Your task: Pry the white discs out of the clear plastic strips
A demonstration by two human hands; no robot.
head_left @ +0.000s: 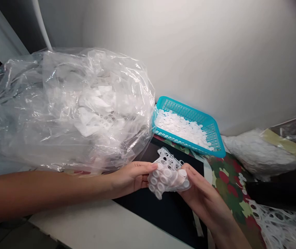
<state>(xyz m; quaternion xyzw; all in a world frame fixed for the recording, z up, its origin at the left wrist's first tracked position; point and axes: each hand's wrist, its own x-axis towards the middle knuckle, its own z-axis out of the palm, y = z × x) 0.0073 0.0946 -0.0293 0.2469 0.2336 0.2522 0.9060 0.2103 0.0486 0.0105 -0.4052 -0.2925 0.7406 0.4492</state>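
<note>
A white translucent rubber sheet (167, 173) studded with small round caps is held between both hands over a dark surface. My left hand (131, 178) grips its left edge with the fingers curled round it. My right hand (198, 193) pinches its right side, thumb on top. Part of the sheet shows empty round holes. Behind them stands a turquoise basket (216, 138) filled with several loose white round pieces (181, 128).
A big clear plastic bag (67, 107) of white sheets lies to the left. Another bag of white pieces (262, 152) sits at the right, and punched-out white webbing (283, 221) lies at the lower right. A floral cloth (228, 176) covers the table; a white wall stands behind.
</note>
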